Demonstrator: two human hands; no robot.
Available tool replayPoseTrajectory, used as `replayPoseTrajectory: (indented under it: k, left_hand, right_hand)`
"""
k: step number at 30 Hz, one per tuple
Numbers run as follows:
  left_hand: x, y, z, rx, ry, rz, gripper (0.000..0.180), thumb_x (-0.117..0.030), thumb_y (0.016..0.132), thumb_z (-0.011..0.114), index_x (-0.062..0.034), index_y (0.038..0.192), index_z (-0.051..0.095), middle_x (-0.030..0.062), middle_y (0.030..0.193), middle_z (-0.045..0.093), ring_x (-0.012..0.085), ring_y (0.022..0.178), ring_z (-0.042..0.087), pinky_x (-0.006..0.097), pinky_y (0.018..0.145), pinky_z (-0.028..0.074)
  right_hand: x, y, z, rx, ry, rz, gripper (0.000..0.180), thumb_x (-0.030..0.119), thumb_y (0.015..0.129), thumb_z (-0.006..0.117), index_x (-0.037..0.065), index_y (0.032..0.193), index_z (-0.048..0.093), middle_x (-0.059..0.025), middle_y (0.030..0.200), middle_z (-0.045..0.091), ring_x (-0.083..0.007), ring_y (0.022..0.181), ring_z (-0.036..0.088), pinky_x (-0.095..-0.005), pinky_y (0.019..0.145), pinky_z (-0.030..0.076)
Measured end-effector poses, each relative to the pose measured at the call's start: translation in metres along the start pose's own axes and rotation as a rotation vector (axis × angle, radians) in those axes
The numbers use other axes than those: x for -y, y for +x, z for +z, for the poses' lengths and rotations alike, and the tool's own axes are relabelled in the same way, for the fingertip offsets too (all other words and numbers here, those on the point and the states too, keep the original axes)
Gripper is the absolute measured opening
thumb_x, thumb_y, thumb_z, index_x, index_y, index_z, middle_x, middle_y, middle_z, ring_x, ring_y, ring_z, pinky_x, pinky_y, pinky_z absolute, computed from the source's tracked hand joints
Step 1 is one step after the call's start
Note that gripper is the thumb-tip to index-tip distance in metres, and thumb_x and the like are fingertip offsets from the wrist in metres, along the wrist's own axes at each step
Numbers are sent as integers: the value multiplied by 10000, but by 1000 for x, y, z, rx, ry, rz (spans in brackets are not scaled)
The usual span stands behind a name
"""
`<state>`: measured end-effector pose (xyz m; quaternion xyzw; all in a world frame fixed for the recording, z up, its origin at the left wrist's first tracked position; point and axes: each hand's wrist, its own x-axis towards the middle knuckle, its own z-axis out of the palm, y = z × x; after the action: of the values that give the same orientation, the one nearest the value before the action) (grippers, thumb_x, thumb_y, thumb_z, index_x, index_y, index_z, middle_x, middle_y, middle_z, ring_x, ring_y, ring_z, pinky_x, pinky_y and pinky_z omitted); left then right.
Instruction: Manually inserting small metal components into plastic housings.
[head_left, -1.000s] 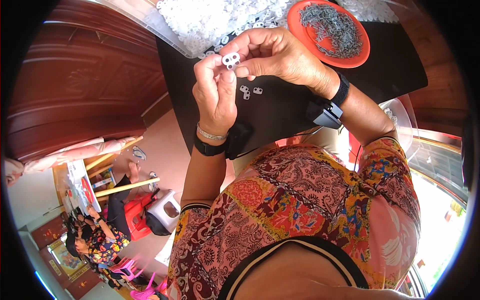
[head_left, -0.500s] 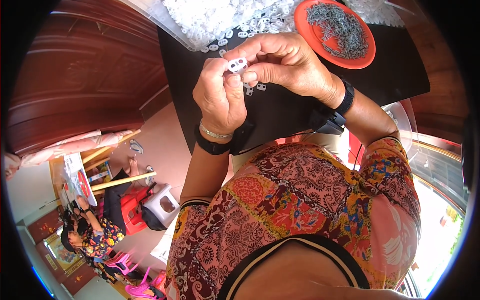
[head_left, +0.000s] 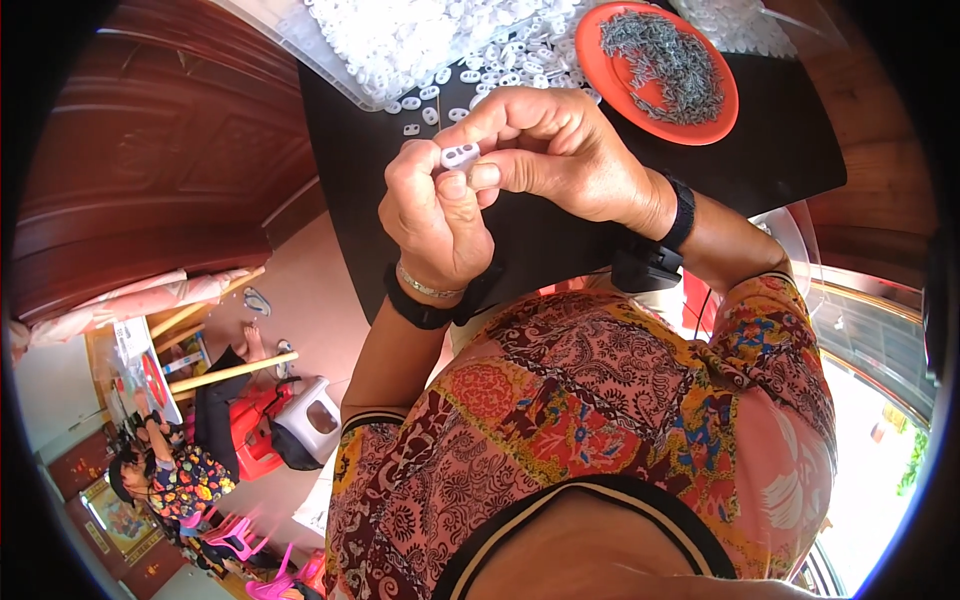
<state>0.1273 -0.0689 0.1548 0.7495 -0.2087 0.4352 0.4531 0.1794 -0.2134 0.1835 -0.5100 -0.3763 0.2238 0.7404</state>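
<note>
Left hand point(head_left: 432, 215): fingers pinch a small white clip point(head_left: 459, 156), raised over the dark worktop point(head_left: 560, 250).
Right hand point(head_left: 560, 150): fingers closed on the same clip, thumb against its right end.
Pile point(head_left: 420, 40): white clips, far edge.
Orange plate point(head_left: 715, 115): grey metal bits, far right.

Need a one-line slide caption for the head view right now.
Left hand and right hand pinch a small white two-hole piece above a black table, beside a white parts pile and an orange plate of metal bits.
</note>
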Motion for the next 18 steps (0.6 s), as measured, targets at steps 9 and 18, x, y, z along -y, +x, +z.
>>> replayPoseTrajectory:
  k: [9,18]
  left_hand:
    - [4,2,4,12,79,-180,187,-149,973,444,25,1022,490,90,761,579,142,625,572,276,567,465]
    - [32,5,-4,-86,-338,-570,115,-101,927,509,-5,989,499,2,696,468,63,562,422,204,512,367]
  right_hand:
    - [-14,10,-9,-41,47,-25,207,-24,901,565,-24,1106,597,-68,962,653,-114,813,624,-250,750,523]
    - [17,14,-39,-449,-616,-155,175,32,848,664,22,1020,638,-9,901,632,-34,748,550,-192,659,469]
